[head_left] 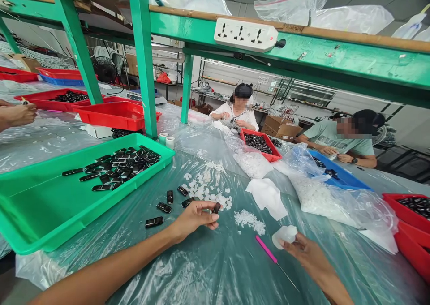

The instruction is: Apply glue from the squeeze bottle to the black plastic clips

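- Your left hand (198,216) is pinching a small black piece (217,208) between thumb and fingers, and is holding it above the table near the loose white flakes (204,187).
- Your right hand (307,251) is gripping a translucent white container (282,237) at the fingertips, well apart from your left.
- A pink-handled pick (267,249) is lying between your hands, its metal shaft pointing towards you.
- Small white bits (250,222) are sitting in a heap just beyond the pick, and a crumpled white sheet (268,196) is lying farther back.
- Five loose black parts (154,222) are resting left of the flakes, near your left hand.
- A green tray (36,188) is standing to your left, holding many similar parts.
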A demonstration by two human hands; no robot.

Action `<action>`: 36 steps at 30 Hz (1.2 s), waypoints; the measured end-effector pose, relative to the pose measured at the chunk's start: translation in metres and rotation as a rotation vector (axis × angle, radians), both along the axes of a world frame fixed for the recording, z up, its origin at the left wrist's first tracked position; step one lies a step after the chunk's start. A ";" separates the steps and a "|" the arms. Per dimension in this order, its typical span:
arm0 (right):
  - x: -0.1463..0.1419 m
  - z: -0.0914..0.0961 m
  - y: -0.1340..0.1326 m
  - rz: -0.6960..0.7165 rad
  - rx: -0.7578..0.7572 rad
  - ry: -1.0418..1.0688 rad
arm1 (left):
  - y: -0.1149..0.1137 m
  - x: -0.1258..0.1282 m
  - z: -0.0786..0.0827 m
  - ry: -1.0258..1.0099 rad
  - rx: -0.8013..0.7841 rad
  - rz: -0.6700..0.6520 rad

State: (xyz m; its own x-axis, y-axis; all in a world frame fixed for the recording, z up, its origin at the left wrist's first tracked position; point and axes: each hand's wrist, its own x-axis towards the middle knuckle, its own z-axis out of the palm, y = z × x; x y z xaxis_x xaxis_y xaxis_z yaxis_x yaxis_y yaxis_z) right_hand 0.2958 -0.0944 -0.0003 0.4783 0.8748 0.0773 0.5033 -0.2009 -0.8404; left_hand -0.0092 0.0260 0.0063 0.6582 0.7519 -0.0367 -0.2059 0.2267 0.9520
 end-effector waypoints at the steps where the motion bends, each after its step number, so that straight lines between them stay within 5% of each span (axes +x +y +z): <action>1: -0.001 0.001 0.001 0.023 -0.042 0.051 | -0.001 0.001 -0.002 0.006 0.017 -0.016; 5: -0.005 0.006 0.003 -0.012 -0.128 0.166 | 0.000 0.000 -0.005 0.036 0.000 -0.060; 11: -0.035 0.011 0.005 0.023 0.097 0.599 | -0.005 -0.002 -0.004 -0.059 -0.203 -0.137; 17: -0.081 0.006 0.009 0.042 0.229 0.888 | -0.008 -0.004 0.001 -0.090 -0.222 -0.150; 27: -0.112 -0.002 0.012 0.293 0.222 1.215 | -0.027 0.004 -0.018 0.160 0.256 -0.017; 36: -0.121 -0.016 0.015 0.103 0.211 1.235 | -0.027 0.001 -0.011 0.281 0.453 -0.022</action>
